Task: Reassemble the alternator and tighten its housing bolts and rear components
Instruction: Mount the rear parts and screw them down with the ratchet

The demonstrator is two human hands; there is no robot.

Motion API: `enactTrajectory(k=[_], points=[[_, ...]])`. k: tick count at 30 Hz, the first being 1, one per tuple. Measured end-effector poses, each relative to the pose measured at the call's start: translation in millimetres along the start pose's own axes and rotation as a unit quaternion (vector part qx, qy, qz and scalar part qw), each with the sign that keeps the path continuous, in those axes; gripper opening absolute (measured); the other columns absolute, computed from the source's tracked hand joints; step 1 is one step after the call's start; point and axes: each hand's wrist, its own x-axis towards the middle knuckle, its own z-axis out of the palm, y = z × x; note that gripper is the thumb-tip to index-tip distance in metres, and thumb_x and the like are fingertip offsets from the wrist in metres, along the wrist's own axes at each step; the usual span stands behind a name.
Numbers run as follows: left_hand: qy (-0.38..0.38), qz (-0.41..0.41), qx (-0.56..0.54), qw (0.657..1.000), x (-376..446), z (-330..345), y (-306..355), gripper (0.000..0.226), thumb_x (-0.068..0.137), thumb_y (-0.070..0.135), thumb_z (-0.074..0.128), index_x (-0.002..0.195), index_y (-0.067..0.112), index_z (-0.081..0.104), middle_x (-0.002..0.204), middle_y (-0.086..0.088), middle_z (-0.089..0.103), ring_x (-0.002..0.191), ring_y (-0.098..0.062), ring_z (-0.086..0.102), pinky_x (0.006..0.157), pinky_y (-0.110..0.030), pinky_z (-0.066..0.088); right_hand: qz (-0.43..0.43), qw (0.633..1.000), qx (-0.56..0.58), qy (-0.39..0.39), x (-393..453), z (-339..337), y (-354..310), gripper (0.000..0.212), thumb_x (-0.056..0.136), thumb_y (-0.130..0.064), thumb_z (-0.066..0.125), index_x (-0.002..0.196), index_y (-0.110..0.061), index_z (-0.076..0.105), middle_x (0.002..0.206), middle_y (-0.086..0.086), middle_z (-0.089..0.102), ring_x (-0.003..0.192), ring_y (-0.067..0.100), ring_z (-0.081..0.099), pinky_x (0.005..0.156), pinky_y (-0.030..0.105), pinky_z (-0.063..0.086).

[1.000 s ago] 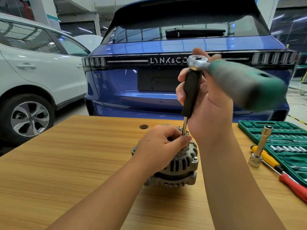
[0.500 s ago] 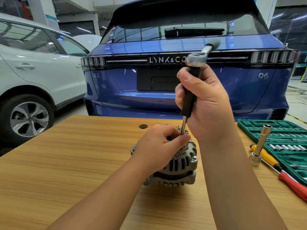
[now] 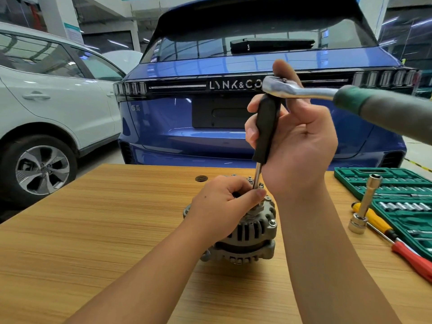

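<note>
alternator point(image 3: 247, 232) grey | ratchet point(image 3: 304, 91) silver, green handle | table point(image 3: 93, 230) wood-grain | car point(image 3: 175, 118) blue

The left hand point(image 3: 224, 204) is reaching forward and down, its fingers curling in a grip. The right hand point(image 3: 297, 146) is standing raised above it, fingers wrapping round an upright handle.

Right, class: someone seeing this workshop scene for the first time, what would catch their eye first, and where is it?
Centre frame, the right hand grips a black-handled extension topped by a ratchet, standing on the alternator on the wooden table. The left hand holds the alternator's top. Behind looms a blue car; a green socket set lies at right.
</note>
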Motion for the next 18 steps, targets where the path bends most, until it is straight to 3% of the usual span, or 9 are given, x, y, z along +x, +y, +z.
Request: enactTrajectory(k=[4, 7, 12, 16, 18], points=[[0.000, -0.004, 0.002, 1.000, -0.4, -0.1, 0.4, 0.021, 0.095, 0.049, 0.062, 0.078, 0.038, 0.067, 0.091, 0.024, 0.064, 0.089, 0.002, 0.058, 0.075, -0.040, 0.056, 0.025, 1.000, 0.000, -0.001, -0.2, 0.4, -1.0, 0.051, 0.097, -0.047, 0.035, 0.128, -0.013, 0.057, 0.085, 0.008, 0.061, 0.061, 0.023, 0.046, 0.058, 0.028, 0.042], [-0.002, -0.003, 0.004, 1.000, -0.6, -0.6, 1.0, 0.021, 0.096, 0.049, 0.062, 0.079, 0.037, 0.067, 0.091, 0.024, 0.064, 0.090, 0.002, 0.057, 0.075, -0.036, 0.053, 0.032, 0.999, -0.025, 0.004, -0.5, 1.9, -0.4, 0.053, 0.098, -0.053, 0.030, 0.125, -0.013, 0.055, 0.086, 0.005, 0.063, 0.062, 0.020, 0.050, 0.060, 0.026, 0.046], [-0.003, -0.006, 0.005, 1.000, -1.0, -1.0, 2.0, 0.021, 0.096, 0.048, 0.062, 0.080, 0.035, 0.069, 0.090, 0.022, 0.065, 0.090, 0.000, 0.057, 0.077, -0.041, 0.055, 0.036, 0.998, -0.037, 0.032, -1.4, 5.1, -0.6, 0.050, 0.100, -0.052, 0.031, 0.125, -0.014, 0.052, 0.087, 0.004, 0.063, 0.062, 0.018, 0.053, 0.062, 0.024, 0.047], [-0.003, 0.004, 0.013, 1.000, -1.0, -1.3, 3.9, 0.022, 0.095, 0.049, 0.063, 0.075, 0.040, 0.065, 0.087, 0.022, 0.066, 0.088, 0.000, 0.057, 0.074, -0.038, 0.053, -0.002, 0.988, -0.096, 0.117, -2.1, 10.0, -1.6, 0.021, 0.100, -0.031, 0.058, 0.102, -0.010, 0.056, 0.072, -0.002, 0.056, 0.051, 0.012, 0.043, 0.050, 0.023, 0.036], [-0.003, 0.012, 0.015, 1.000, -1.4, -0.7, 4.2, 0.022, 0.094, 0.050, 0.064, 0.074, 0.041, 0.065, 0.086, 0.021, 0.066, 0.089, 0.001, 0.057, 0.073, -0.036, 0.052, -0.032, 0.971, -0.160, 0.173, -2.4, 11.0, -2.9, 0.018, 0.096, -0.028, 0.068, 0.090, -0.013, 0.061, 0.065, -0.004, 0.047, 0.050, 0.012, 0.034, 0.045, 0.021, 0.032]])
